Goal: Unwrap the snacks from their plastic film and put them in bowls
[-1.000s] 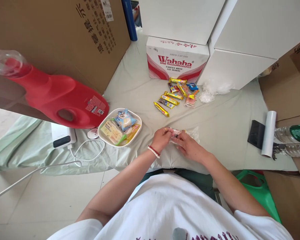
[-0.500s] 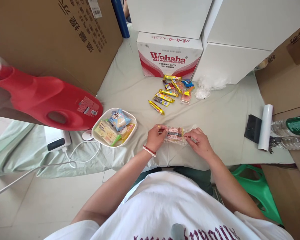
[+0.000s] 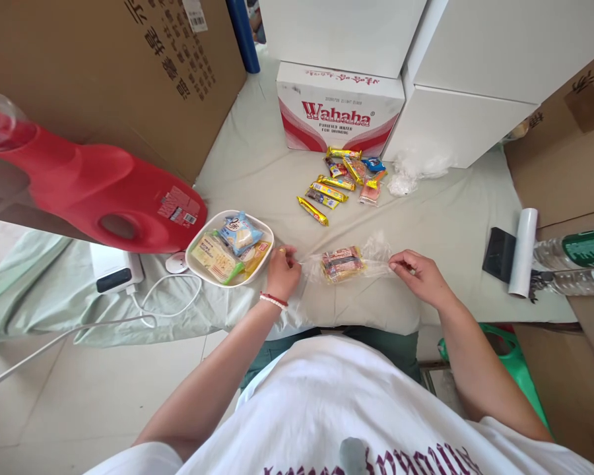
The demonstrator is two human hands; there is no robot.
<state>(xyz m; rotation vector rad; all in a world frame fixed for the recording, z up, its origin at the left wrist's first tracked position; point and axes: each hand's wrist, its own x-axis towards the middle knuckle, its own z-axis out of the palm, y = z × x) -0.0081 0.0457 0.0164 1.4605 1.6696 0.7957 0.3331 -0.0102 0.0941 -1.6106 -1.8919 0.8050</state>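
A clear plastic bag [image 3: 344, 264] with wrapped snacks inside lies stretched across the pale green cloth in front of me. My left hand [image 3: 282, 272] pinches its left end and my right hand [image 3: 418, 276] pinches its right end, both closed on the plastic. Just left of my left hand sits a white dish [image 3: 264, 232] holding several packaged snacks. Further back lies a loose heap of yellow, red and blue snack bars [image 3: 344, 181].
A red detergent jug [image 3: 94, 198] lies on its side at the left, above a white power bank [image 3: 113, 270] with its cable. A Wahaha carton [image 3: 339, 109], white boxes and brown cartons stand behind. At the right are a white roll [image 3: 522, 251] and water bottles [image 3: 574, 260].
My hands have moved apart, pulling the snack bag out flat between them; a second ago they were bunched together over it.
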